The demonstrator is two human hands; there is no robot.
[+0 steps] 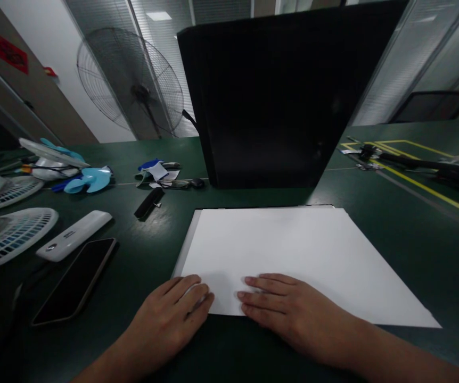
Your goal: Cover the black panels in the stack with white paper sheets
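A large white sheet of paper (277,244) lies flat on the dark green table, with a grey strip showing along its left side. My left hand (173,314) rests at the sheet's near left corner, fingers bent slightly and holding nothing. Flat on the near part of the paper, my right hand (293,311) has its fingers stretched out to the left. A gap of bare paper separates the two hands.
A big black panel (285,101) stands behind the paper. To the left lie a phone (75,282), a white device (74,235), a black clip (149,204) and fan parts (17,231). A black stand (425,162) lies at the right.
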